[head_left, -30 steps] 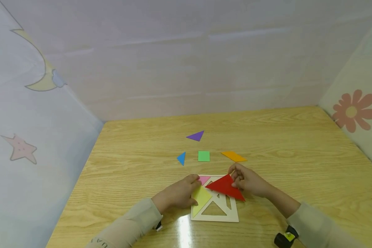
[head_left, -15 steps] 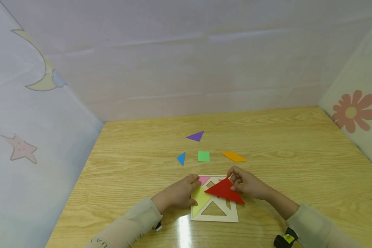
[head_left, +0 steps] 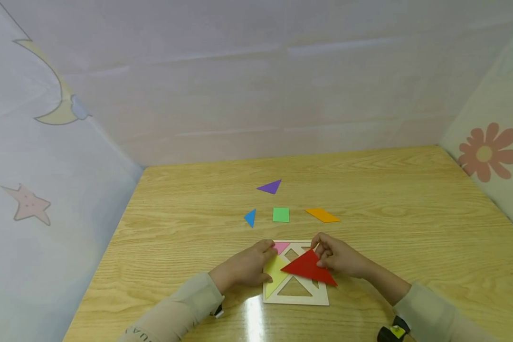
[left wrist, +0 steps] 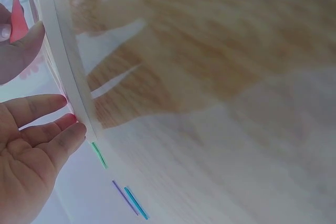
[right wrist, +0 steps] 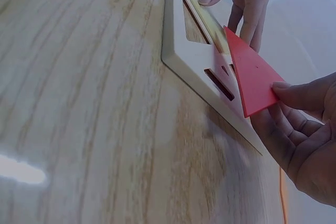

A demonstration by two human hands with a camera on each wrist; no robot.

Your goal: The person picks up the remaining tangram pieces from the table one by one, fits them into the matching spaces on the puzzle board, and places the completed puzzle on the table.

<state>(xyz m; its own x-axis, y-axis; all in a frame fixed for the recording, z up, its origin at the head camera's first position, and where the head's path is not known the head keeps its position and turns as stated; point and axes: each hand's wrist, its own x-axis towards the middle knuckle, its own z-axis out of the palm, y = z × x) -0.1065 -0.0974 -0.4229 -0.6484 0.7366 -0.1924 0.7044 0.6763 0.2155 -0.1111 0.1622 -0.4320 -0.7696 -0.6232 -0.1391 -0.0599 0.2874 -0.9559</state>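
Observation:
In the head view, my right hand [head_left: 339, 256] pinches a large red triangle [head_left: 304, 267] between thumb and fingers, tilted close over the pale tangram tray [head_left: 320, 300]. The right wrist view shows the thumb on the face of the red triangle [right wrist: 254, 74] and the fingers behind it. My left hand [head_left: 245, 266] rests at the left side of the tray with extended fingers, its thumb on the yellow triangle [head_left: 275, 275]. Its fingertips touch the edge of the tray [left wrist: 65, 59] in the left wrist view. A pink triangle [head_left: 281, 247] lies in the tray's upper left corner, partly under the left fingers.
Beyond the tray lie a blue triangle [head_left: 250, 218], a green square [head_left: 280, 214] and an orange parallelogram [head_left: 322, 215]. Farther back is a purple triangle [head_left: 270, 187]. Printed cloth walls [head_left: 239, 95] border the wooden table [head_left: 188, 204] at the back and sides.
My right hand has brought the red triangle slightly down and to the left over the tray. The left hand stays in place, and the loose pieces have not moved.

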